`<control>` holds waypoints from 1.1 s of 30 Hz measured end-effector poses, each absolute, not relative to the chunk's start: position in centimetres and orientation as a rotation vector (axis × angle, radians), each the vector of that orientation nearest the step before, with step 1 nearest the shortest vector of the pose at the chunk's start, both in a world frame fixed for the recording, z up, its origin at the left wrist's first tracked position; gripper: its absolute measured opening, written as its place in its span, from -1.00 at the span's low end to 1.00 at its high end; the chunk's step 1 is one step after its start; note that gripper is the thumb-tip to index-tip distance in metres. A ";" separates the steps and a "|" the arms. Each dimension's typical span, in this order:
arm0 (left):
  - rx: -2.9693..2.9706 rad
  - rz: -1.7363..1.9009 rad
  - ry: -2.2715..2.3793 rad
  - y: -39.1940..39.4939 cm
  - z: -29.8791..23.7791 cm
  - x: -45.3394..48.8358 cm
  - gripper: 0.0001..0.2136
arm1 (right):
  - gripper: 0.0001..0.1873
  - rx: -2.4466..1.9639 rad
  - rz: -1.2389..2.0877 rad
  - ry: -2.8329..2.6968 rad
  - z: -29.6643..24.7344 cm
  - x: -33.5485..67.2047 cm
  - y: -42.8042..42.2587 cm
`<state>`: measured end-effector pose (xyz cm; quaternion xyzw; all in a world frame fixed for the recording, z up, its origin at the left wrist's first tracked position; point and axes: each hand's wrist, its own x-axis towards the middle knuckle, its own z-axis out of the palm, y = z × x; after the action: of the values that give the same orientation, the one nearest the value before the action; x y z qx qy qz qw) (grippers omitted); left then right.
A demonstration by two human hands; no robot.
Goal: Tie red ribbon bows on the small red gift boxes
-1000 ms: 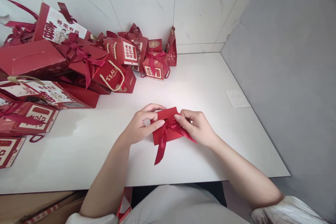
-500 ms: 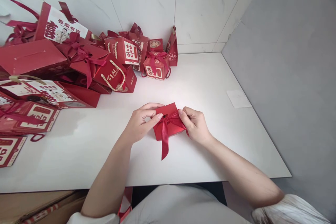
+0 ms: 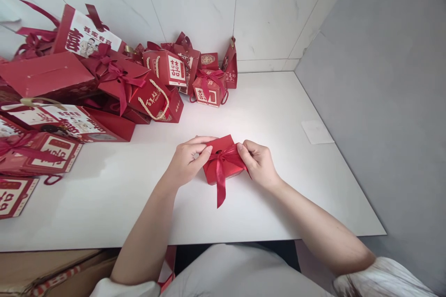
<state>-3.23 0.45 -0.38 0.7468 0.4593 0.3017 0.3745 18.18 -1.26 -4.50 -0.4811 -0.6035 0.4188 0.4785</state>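
Note:
A small red gift box (image 3: 228, 171) sits on the white table in front of me, its top crossed by a shiny red ribbon (image 3: 220, 184). The ribbon is knotted at the middle, and one tail hangs down over the near side. At the box's left, my left hand (image 3: 191, 158) pinches the ribbon between thumb and fingers, with some fingers partly hidden behind the box's back edge. My right hand (image 3: 258, 162) is closed on the ribbon at the box's right side, the thumb pressed on top. A dark round hole shows in the lid just behind the knot.
Several red gift boxes (image 3: 120, 81) with ribbons and rope handles are heaped at the left and back. A small ribboned box (image 3: 210, 87) stands near the wall. White paper (image 3: 317, 132) lies at the right, by a grey panel (image 3: 383, 102). Cardboard (image 3: 45, 269) shows below the table edge.
The view has shifted slightly. The hanging ribbon tail sits a little higher and further right. Both hands stay at the box with nearly the same grip.

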 end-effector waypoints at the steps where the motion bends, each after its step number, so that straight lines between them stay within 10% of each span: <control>1: 1.862 0.774 1.140 0.6 -0.4 -3.4 -0.62 | -0.47 -1.177 1.034 -1.456 -4.4 18.2 -1.3; 9: 1.489 1.045 0.953 1.5 -2.0 -3.6 -0.82 | -0.37 -1.113 1.324 -1.282 -4.0 19.7 -0.8; 24: 1.423 0.659 1.173 0.4 -1.2 -3.0 -0.24 | -0.58 -1.062 1.298 -1.518 -4.0 20.2 -0.5; 29: 1.611 0.552 1.168 0.8 -0.7 -4.3 0.07 | 0.38 -0.796 1.291 -2.073 -3.8 22.1 -0.2; 33: 1.708 0.649 1.115 1.3 -1.3 -4.2 -0.04 | 0.37 -0.747 1.133 -2.191 -4.3 21.7 -0.2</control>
<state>-4.24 1.31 -1.25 0.7000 0.4572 0.2660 0.4798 21.67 -0.23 -4.26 -0.2785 -0.8166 0.4221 0.2784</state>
